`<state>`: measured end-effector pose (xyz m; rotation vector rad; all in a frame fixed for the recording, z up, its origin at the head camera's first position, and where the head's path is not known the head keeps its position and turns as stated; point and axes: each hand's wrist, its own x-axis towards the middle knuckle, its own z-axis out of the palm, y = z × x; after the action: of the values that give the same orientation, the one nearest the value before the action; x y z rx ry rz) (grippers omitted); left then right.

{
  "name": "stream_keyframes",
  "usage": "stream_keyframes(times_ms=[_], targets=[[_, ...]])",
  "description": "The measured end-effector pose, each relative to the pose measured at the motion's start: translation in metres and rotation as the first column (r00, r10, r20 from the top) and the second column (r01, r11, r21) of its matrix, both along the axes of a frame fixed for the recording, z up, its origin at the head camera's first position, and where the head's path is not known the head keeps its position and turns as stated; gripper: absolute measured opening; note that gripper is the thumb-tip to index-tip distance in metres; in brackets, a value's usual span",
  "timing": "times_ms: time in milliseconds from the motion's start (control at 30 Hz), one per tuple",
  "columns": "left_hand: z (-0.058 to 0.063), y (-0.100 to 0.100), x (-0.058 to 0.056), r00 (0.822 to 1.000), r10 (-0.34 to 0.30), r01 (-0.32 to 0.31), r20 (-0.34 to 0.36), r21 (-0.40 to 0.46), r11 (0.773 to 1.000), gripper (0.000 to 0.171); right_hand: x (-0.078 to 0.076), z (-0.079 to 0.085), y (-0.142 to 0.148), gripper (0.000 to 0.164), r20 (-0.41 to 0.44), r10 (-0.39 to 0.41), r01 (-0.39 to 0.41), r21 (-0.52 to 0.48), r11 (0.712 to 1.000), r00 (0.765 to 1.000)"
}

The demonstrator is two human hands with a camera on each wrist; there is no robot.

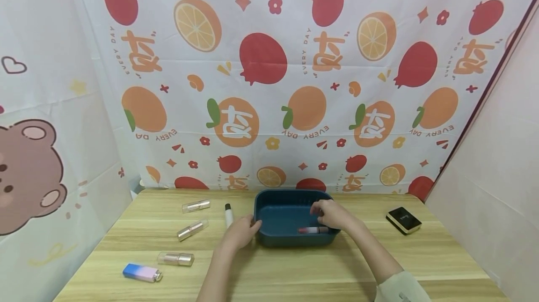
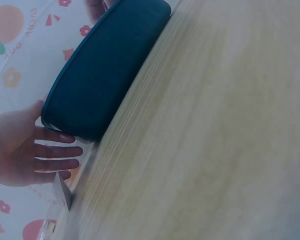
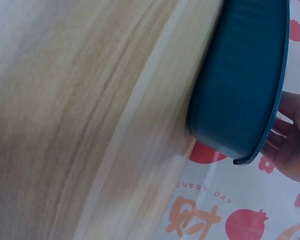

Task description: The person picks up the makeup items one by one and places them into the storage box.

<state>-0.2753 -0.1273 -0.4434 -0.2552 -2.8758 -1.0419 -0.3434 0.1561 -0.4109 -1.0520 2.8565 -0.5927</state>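
Note:
A dark teal bin stands on the wooden table, with a reddish lipstick lying inside along its near wall. My left hand is at the bin's left end, its thumb at the rim and its fingers stretched straight outside the end wall. Over the right end of the bin, my right hand hangs with loosely bent fingers and nothing between them, close above the lipstick. In the right wrist view, the bin's wall hides part of that hand.
Left of the bin lie a white tube with a black cap, clear-capped lipsticks and a blue-pink case with a metal ring. A black-topped compact sits at the right. A fruit-patterned cloth hangs behind the table.

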Motion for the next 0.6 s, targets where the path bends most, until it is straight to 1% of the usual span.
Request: stream_keyframes(times_ms=[167, 400, 600], targets=[[0.0, 0.0003, 0.0007, 1.0, 0.001, -0.001, 0.0, -0.002, 1.0, 0.048, 0.0003, -0.0007, 0.0017, 0.02, -0.019, 0.003, -0.003, -0.005, 1.0, 1.0], [-0.0008, 0.0005, 0.0013, 1.0, 0.004, -0.004, -0.001, -0.001, 1.0, 0.048, 0.0016, 0.0026, 0.0045, 0.02, -0.008, 0.003, -0.003, -0.053, 0.999, 1.0], [-0.0005, 0.0001, 0.0008, 1.0, 0.003, -0.003, -0.001, 0.004, 1.0, 0.048, 0.0024, 0.0045, 0.0061, 0.02, -0.002, -0.017, 0.017, -0.064, 0.998, 1.0]])
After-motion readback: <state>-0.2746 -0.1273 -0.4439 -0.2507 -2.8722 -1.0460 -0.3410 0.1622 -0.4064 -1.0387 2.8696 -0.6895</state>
